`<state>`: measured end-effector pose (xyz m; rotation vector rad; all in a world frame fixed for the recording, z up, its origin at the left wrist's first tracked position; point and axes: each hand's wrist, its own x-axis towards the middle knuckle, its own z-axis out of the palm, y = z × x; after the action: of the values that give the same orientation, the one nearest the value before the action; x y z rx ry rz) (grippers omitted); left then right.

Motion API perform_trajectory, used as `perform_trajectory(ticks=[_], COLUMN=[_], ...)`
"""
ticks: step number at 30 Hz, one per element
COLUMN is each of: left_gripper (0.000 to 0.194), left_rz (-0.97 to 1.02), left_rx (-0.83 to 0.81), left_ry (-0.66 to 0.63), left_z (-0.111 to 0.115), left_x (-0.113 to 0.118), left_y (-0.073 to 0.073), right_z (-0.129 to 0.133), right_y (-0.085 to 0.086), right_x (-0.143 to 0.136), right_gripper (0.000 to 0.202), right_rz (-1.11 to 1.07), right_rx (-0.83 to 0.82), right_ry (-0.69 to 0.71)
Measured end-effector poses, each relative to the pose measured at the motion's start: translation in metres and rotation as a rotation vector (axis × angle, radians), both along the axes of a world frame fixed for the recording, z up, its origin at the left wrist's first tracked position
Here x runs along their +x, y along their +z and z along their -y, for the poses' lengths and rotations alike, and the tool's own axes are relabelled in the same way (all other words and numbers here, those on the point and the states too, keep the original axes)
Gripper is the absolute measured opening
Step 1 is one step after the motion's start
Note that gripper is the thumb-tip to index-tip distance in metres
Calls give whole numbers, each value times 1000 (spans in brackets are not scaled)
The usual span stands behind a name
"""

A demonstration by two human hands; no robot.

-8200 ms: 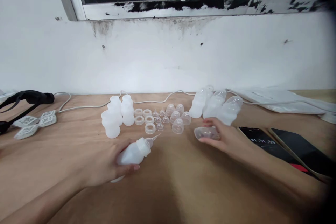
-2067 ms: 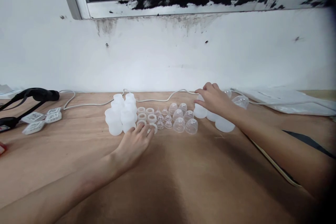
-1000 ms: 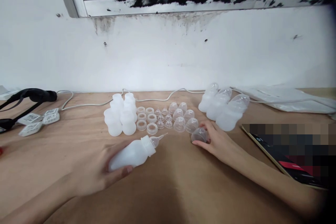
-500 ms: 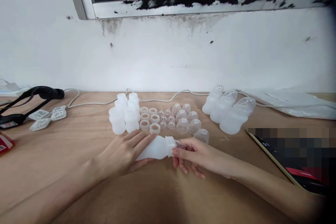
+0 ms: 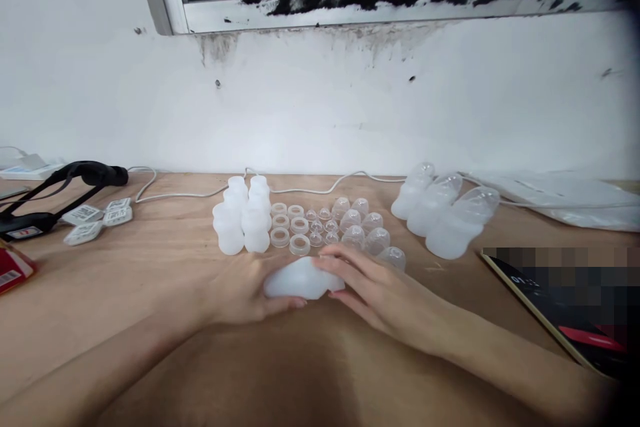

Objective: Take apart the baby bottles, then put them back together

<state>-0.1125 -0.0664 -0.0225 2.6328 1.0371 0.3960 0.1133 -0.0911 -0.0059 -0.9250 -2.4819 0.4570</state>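
Head view: left hand (image 5: 240, 290) and right hand (image 5: 377, 287) both clasp the white bottle (image 5: 300, 278) lying on the table (image 5: 150, 280), fingers curled round it, probably working its neck end; next needs a steady twist

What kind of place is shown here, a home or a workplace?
Probably a small assembly workbench: a wooden table against a stained wall, with sorted rows of bottles, rings and caps.

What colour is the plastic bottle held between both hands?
Translucent white plastic bottle; clearest in the head view.
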Motion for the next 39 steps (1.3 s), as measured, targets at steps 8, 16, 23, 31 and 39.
perform_trajectory(ticks=[8, 16, 23, 31, 39], left_gripper=[50, 41, 43, 53, 68], left_rz=[-3, 18, 465, 759, 552], left_rx=[77, 124, -111, -260, 633], left_ry=[87, 67, 721, 634, 614], left_z=[1, 28, 27, -4, 4], left_x=[-12, -20, -67, -70, -59], left_y=[-6, 2, -35, -62, -49], right_z=[3, -6, -11, -22, -24], right_y=[1, 2, -10, -40, -36], right_x=[10, 2, 5, -17, -15], right_gripper=[34, 41, 38, 43, 25], right_rz=[-160, -90, 383, 375, 342], right_rx=[-115, -421, -17, -59, -64], right_ry=[-259, -136, -233, -248, -250])
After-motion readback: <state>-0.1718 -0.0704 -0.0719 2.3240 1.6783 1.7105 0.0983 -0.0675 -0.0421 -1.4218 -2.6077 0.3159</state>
